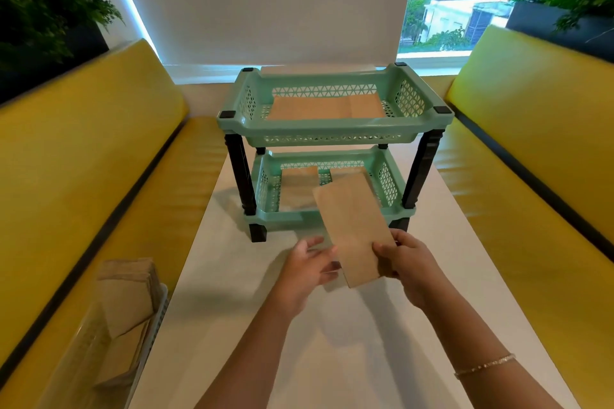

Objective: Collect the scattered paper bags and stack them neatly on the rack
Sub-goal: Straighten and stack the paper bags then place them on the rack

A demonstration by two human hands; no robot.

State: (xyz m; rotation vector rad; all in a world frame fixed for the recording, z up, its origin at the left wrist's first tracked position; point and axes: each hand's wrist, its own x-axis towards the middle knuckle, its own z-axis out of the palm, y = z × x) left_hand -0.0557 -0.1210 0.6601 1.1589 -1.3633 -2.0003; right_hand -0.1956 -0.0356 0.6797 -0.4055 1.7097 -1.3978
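Pretty bright overall, daylight coming in from the window (455, 16) at the back right and leaking as blue-white glare along the blind (265, 0) edges. Soft shadows sit on the white table (349, 342). Heavy fisheye bending at the edges; the lower-left corner and the plants (50, 0) look smeared.

Flat brown paper bag (354, 232), tilted before rack (335, 129)

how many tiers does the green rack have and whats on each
2. The top tier holds flat paper bags; the bottom tier holds more bags, partly hidden by the held bag.
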